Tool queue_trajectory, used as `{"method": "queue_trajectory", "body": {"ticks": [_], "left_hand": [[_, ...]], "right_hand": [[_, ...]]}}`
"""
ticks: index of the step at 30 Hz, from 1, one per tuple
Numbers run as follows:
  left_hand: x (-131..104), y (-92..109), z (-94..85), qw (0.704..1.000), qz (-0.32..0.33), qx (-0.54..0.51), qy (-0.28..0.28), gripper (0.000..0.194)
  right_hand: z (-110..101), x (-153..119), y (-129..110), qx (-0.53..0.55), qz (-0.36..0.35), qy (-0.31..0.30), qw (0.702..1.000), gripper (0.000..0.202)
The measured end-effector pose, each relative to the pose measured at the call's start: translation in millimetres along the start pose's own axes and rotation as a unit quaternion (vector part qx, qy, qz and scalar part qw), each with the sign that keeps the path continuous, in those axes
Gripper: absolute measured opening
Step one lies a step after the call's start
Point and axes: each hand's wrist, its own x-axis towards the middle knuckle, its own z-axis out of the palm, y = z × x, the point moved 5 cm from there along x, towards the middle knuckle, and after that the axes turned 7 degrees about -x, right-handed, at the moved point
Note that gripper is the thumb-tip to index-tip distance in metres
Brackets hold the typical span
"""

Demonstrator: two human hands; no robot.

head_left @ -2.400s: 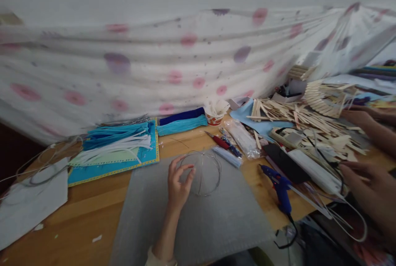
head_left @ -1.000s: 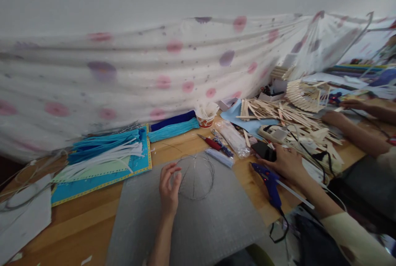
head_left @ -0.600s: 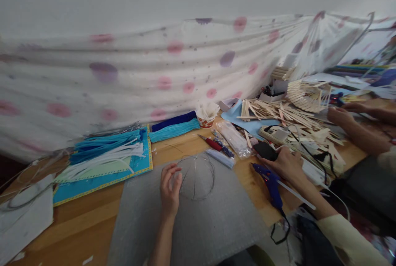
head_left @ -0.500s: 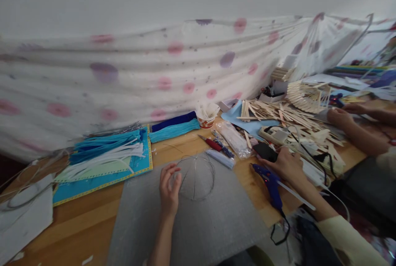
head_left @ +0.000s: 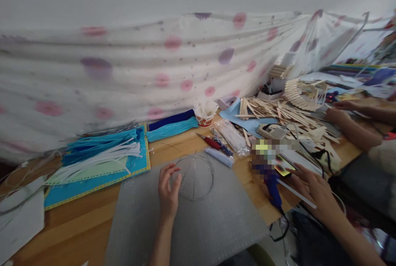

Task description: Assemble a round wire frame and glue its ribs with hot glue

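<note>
My left hand rests at the left side of a round wire frame on a grey mat. Its fingers are loosely curled, with a gap to the thumb; whether they touch the wire I cannot tell. My right hand has its fingers stretched out beside a phone with a lit screen, a fingertip at or near its edge. Part of the phone's surroundings is pixelated. Just left of this hand lies a blue glue gun with a white glue stick sticking out.
Blue and white pipe cleaners lie on a blue folder at left. Red-handled pliers, a paper cup and wooden sticks line the back. A power strip trails cables. Another person's hands work at right.
My right hand has let go of the dark phone and drawn back toward me and right. The phone's screen is now lit. My left hand stays beside the wire frame.
</note>
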Motion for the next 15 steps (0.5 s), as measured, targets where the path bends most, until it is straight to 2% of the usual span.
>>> {"method": "queue_trajectory", "body": {"ticks": [4, 7, 10, 12, 15], "left_hand": [[0, -3, -1.4, 1.000, 0.005, -0.001, -0.008, 0.024], [0, -2, -1.0, 1.000, 0.011, 0.002, -0.011, 0.023], [-1, -2, -0.4, 1.000, 0.008, 0.002, -0.004, 0.023], [-1, -2, -0.1, 1.000, 0.007, -0.002, -0.001, 0.023], [-1, -5, -0.2, 1.000, 0.005, -0.008, -0.007, 0.023]], "right_hand": [[21, 39, -14, -0.045, 0.002, -0.035, 0.998, 0.048], [23, 81, -28, -0.036, -0.011, -0.052, 0.998, 0.049], [5, 105, -33, -0.009, -0.016, -0.023, 1.000, 0.046], [-10, 109, -30, 0.000, -0.003, 0.002, 1.000, 0.046], [-24, 104, -21, -0.001, 0.025, 0.000, 1.000, 0.051]]}}
